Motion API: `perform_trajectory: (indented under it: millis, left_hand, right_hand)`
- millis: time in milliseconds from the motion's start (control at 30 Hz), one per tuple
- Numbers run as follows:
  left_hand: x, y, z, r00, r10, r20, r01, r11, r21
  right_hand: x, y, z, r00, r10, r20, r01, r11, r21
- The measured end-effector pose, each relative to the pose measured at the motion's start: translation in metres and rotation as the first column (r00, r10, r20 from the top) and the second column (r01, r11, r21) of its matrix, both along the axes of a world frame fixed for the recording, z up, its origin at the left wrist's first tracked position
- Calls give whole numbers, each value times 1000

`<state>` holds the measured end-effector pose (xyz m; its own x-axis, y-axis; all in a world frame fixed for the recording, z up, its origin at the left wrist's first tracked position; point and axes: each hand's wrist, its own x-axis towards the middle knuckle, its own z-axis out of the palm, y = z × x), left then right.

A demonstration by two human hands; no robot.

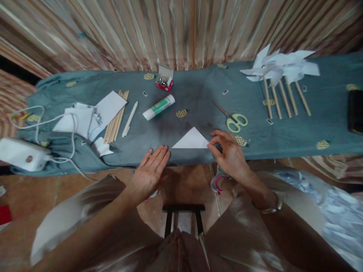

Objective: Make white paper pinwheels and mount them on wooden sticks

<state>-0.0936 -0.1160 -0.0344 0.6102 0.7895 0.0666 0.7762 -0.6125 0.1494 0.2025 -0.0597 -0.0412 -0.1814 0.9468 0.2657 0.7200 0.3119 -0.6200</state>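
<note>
A white sheet of paper folded into a triangle (191,139) lies near the front edge of the cloth-covered table, its peak pointing away from me. My right hand (227,153) pinches the triangle's right corner between thumb and fingers. Just left of the opposite corner, my left hand (151,166) rests flat at the table edge with its fingers stretched out, apart from the paper. Green-handled scissors (234,120) lie beyond my right hand, blades pointing up and left. A glue stick (159,107) with a green label lies beyond the paper to the left.
Wooden sticks (116,119), a white pen (130,119) and paper pieces (78,119) lie left, near a white power strip (24,154) with cables. A small red box (164,84) of metal pins stands at the back. Several paper pinwheels (279,70) on sticks lie right.
</note>
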Motion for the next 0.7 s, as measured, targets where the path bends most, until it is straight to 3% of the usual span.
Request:
perform_trajectory:
  millis: [100, 200, 333, 433, 500, 567, 700]
  left_hand:
    - [-2, 3, 3, 982, 94, 163, -80, 993, -90]
    - [7, 14, 10, 867, 287, 408, -202, 950, -238]
    - [23, 42, 18, 522, 585, 621, -278, 805, -524]
    - [30, 65, 21, 293, 692, 660, -169, 717, -676]
    - [34, 77, 23, 182, 778, 602, -64, 620, -782]
    - [38, 85, 24, 146, 844, 516, 11, 520, -854]
    - [48, 88, 30, 215, 913, 346, 141, 322, -936]
  right_hand:
    - [3, 1, 3, 996, -13, -86, 10, 999, -39]
    - [3, 0, 8, 984, -9, -181, -6, 996, -85]
    - [-2, -2, 14, 969, 28, -245, -55, 993, -105]
    - [-6, -4, 18, 966, 47, -254, -68, 995, -75]
    - [-8, -5, 20, 966, 71, -248, -83, 996, -37]
    - [-10, -5, 23, 966, 98, -239, -99, 995, 6]
    - [-10, -4, 29, 970, 132, -202, -118, 990, 80]
